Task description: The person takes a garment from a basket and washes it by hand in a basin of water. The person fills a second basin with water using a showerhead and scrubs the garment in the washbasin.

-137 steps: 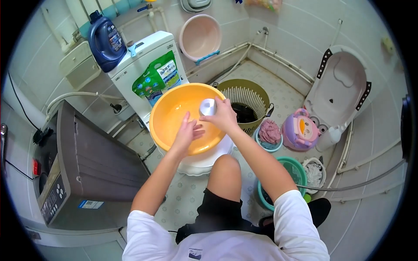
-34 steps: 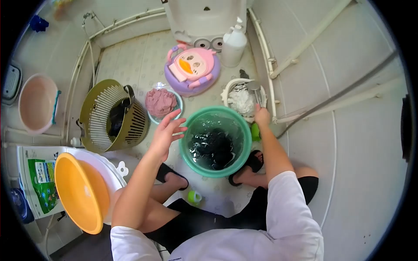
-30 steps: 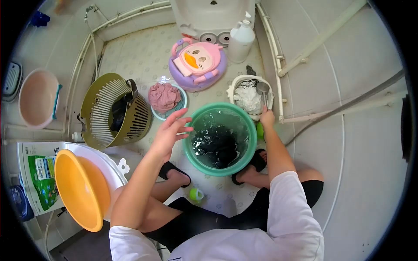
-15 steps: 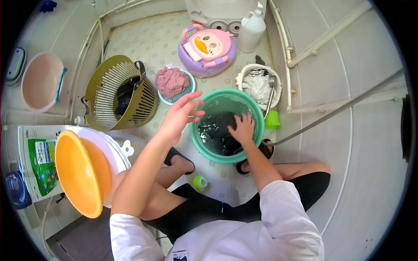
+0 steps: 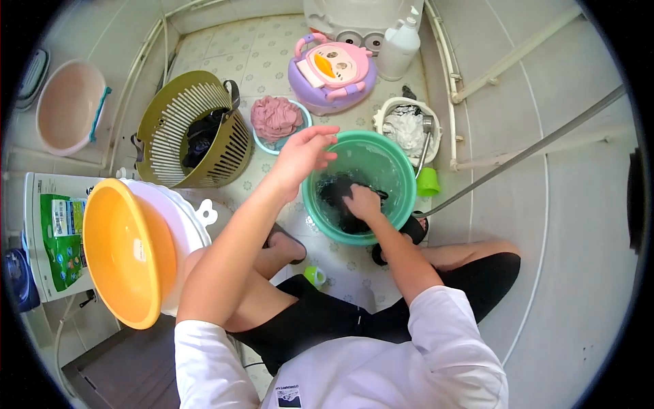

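My right hand (image 5: 363, 202) is down inside the green basin (image 5: 407, 204), its fingers closed on the black cloth (image 5: 338, 193) in the water. At the basin's left rim my left hand (image 5: 310, 153) hangs in the air, fingers apart, holding nothing. A metal shower head (image 5: 427, 124) rests on the small white basket (image 5: 436, 150) of white cloth (image 5: 407, 129), to the right of the green basin. Left of the green basin, a light blue bowl (image 5: 306, 117) holds pink cloth (image 5: 276, 117).
An olive basket (image 5: 238, 150) with dark cloth stands at the left. The orange basin (image 5: 129, 259) leans at lower left. Beyond are a pink and purple duck-faced item (image 5: 334, 71) and a white pump bottle (image 5: 398, 51). A grey hose (image 5: 524, 150) crosses at right.
The shower head was let go at the white basket. My right hand moved left into the green basin and its fingers closed on the black cloth. The view shifted slightly.
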Demonstrator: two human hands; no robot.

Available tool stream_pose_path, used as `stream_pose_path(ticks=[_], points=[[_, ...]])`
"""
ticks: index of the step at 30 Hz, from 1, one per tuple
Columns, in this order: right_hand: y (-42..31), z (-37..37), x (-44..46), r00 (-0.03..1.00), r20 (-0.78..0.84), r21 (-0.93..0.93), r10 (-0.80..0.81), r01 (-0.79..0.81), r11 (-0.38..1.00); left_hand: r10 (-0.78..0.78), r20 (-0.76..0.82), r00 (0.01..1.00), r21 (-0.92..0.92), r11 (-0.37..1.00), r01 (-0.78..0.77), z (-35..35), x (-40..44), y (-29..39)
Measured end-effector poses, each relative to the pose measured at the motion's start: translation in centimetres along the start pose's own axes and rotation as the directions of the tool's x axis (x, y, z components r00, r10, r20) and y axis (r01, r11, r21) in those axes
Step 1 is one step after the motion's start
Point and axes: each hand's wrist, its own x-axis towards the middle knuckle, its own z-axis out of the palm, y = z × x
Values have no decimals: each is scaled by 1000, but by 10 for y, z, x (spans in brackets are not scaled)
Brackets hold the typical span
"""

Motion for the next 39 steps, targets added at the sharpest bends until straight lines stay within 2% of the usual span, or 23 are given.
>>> stream_pose_path(ticks=[5, 8, 11, 12, 15, 18, 21, 22, 25, 28, 31, 35, 39], points=[[-22, -78, 0, 1000, 0, 41, 23, -23, 999, 49, 12, 999, -20, 999, -49, 1, -9, 10], [-24, -90, -3, 995, -94, 102, 39, -29, 994, 91, 18, 996, -39, 995, -91, -1, -11, 11], [-21, -91, -3, 991, -87, 215, 103, -83, 973, 115, -2, 993, -16, 993, -115, -3, -6, 11], [-16, -84, -3, 985, -153, 222, 83, -48, 974, 120, -14, 993, -1, 993, -120, -3, -3, 10], [0, -65, 2, 985, -164, 287, 53, -3, 958, 141, -45, 989, 150, 980, -133, -5, 11, -4], [18, -42, 4, 980, -181, 434, 87, 1, 901, 208, -35, 978, 411, 895, -175, -6, 34, -33], [36, -24, 1, 935, -354, 243, 34, 57, 968, 292, -43, 955, 651, 734, -195, -3, 41, -60], [39, -25, -2, 959, -233, 193, 163, -119, 974, 251, -33, 967, 704, 692, -156, -6, 45, -69], [56, -22, -13, 857, -465, -29, 223, -266, 964, 221, -72, 972, 899, 437, -33, -24, 56, -127], [88, -4, -11, 758, -497, 25, 422, -474, 880, -57, -254, 966, 934, 246, 260, -35, 51, -153], [109, -4, -7, 688, -378, 222, 620, -583, 782, -209, -265, 941, 926, 217, 309, -52, 61, -185], [131, 2, 2, 666, -288, 396, 688, -571, 719, -290, -214, 933, 918, 266, 294, -70, 73, -222], [141, -8, 5, 700, -199, 364, 685, -596, 715, -313, -171, 934, 878, 382, 289, -74, 76, -240]])
